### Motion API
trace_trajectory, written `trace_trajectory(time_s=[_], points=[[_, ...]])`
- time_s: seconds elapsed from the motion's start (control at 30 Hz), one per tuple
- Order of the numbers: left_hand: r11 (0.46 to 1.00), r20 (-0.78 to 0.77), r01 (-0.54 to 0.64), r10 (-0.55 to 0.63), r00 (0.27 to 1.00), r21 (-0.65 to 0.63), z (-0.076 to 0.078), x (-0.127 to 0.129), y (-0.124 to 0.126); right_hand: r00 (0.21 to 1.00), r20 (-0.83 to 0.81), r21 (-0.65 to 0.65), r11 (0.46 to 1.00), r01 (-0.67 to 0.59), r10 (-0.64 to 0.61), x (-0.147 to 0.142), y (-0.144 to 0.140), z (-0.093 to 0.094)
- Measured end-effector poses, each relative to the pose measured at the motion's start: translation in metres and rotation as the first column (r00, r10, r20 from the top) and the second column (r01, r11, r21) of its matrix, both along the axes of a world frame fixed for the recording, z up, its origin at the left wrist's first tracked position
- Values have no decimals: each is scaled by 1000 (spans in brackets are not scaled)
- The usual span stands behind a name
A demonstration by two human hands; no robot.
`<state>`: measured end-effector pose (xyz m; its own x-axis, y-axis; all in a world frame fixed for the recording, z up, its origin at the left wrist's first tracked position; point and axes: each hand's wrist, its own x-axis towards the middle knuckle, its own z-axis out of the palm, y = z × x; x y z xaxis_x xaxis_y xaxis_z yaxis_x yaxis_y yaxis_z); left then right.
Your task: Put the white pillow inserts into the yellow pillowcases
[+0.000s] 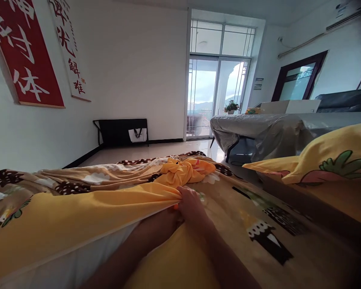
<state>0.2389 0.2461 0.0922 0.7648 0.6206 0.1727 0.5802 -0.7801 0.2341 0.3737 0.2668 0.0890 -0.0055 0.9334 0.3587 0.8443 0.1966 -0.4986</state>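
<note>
Both hands met on the bed (289, 241): the right hand (191, 206) pinched a gathered fold of the yellow sheet (78, 212), the left hand (173, 212) tucked under it, grip hidden. The sheet looked light, soft and limp, best gripped at its bunched edge.

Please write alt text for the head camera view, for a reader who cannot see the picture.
Two bare forearms reach forward over a bed; the right hand grips a bunched edge of yellow cloth, and the left hand is mostly hidden beside it under the cloth. A patterned brown quilt lies beneath, a yellow pillow at right, and a glass door stands beyond.
</note>
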Motion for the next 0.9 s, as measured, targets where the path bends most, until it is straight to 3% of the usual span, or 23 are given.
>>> trace_trajectory(time_s=[0.33,0.63,0.9], points=[[997,-28,-75,75,997,-22,9,2,-3,925,-358,101,990,-95,125,-3,18,-16],[995,-7,-25,26,1000,92,1,2,-2,992,-124,71,997,-7,15,1,17,-16],[965,-83,-29,52,995,262,-6,-3,-7,988,-153,46,999,-30,36,3,11,-8]])
